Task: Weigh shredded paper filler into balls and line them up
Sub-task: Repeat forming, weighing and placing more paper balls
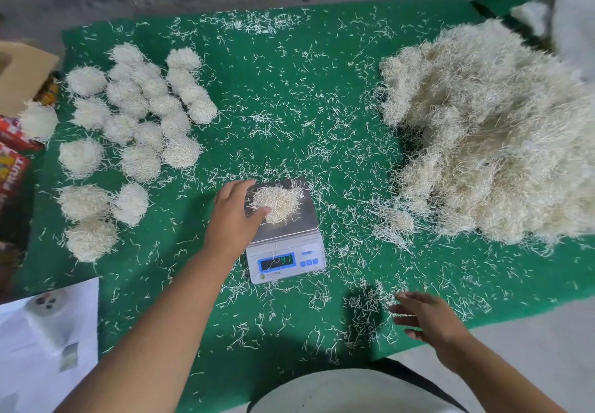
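The left hand (pixel 233 216) is in over the small white digital scale with its steel weighing plate (pixel 283 238), and it wraps the near-left side of a loose clump of cream shredded paper (pixel 275 203) sitting on that plate. Fingers are curved around the far left of the clump, the thumb reaches across its near edge, so it is a cupping hold, half closed, palm down. The blue-framed display (pixel 277 262) at the front of the scale is lit; its digits are too blurred to read with confidence.

Over on the other side, the right hand (pixel 425 317) hovers low above the green felt table cover (pixel 257 97), near the front edge, fingers stretched out and spread, holding nothing. Thin paper strands lie scattered under and around it.

To the left of the scale, the finished cream paper balls (pixel 135 123) sit in rough rows, many touching their neighbours, with a few looser ones closer to the person. Far right, a big heap of loose shredded paper (pixel 489 142) covers that end of the cover. A brown cardboard box (pixel 22 71) and red printed cartons (pixel 13 161) stand at the left edge, and a white sheet (pixel 48 348) lies at the near left corner.
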The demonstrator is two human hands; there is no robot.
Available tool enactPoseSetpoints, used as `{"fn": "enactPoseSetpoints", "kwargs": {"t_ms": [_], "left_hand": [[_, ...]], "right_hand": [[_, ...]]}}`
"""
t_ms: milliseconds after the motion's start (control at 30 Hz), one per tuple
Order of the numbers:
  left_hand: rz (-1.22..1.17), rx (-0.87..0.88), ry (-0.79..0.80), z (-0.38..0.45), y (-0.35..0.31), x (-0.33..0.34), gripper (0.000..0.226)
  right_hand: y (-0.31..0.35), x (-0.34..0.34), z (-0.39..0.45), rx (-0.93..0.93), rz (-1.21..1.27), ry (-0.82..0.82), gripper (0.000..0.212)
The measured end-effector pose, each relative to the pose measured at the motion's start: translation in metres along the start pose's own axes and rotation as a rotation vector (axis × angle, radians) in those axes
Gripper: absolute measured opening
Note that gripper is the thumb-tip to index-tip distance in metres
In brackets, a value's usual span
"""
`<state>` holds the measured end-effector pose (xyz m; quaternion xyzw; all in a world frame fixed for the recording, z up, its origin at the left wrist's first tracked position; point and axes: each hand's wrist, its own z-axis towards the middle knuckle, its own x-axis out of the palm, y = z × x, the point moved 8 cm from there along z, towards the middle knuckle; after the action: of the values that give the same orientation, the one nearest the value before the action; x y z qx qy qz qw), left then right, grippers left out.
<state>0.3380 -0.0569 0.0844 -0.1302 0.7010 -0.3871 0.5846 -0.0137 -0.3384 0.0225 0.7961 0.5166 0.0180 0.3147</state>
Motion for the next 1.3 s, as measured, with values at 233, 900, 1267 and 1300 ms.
{"fn": "enactPoseSetpoints", "kwargs": {"t_ms": [233, 900, 1267, 1300], "left_hand": [[0.097, 0.033, 0.065, 0.012, -0.029, 0.023, 0.074], [0.102, 0.109, 0.251, -0.153, -0.078, 0.065, 0.011], [-0.080, -0.439, 0.448, -0.159, -0.112, 0.134, 0.010], [-0.228, -0.540, 0.496, -0.159, -0.122, 0.150, 0.021]], "right_hand": [[-0.015, -0.011, -0.004, 0.027, 0.065, -0.031, 0.016], [0.093, 0.000, 0.118, -0.283, -0.671, 0.057, 0.062], [0.084, 0.000, 0.072, -0.658, -0.631, 0.169, 0.044], [0.082, -0.001, 0.060, -0.700, -0.593, 0.192, 0.045]]}}
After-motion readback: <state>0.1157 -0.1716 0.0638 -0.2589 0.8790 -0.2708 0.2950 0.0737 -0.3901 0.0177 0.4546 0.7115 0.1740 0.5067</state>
